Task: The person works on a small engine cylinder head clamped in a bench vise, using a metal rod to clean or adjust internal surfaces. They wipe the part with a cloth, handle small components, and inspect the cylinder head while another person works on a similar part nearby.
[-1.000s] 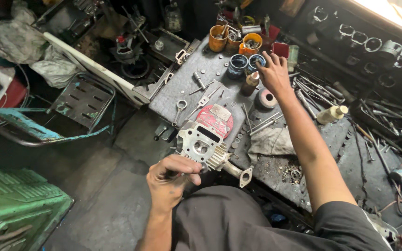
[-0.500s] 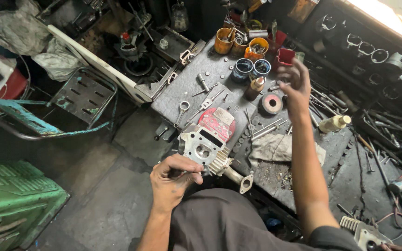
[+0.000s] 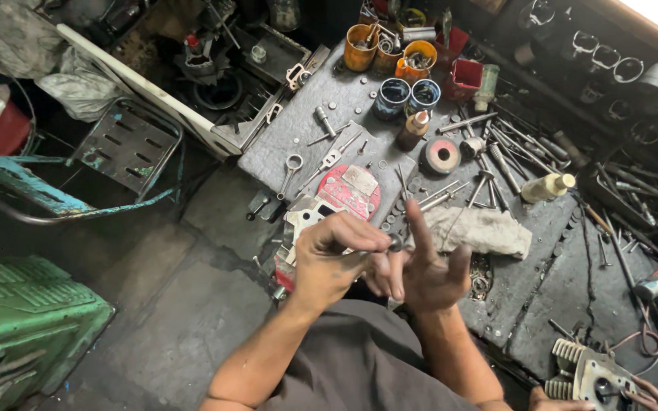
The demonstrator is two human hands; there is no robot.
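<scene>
Fingers of left hand point(image 3: 336, 255) pinch a small metal part point(image 3: 396, 243) | right hand point(image 3: 428, 274) spread open beside it, touching | step: fitting the part, judged | next needs steady grip | engine casing point(image 3: 340, 199) just beyond

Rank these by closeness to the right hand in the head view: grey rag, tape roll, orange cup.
From the right hand:
1. Grey rag, just right of it on the bench.
2. Tape roll, farther up the bench.
3. Orange cup, at the far edge.
</scene>
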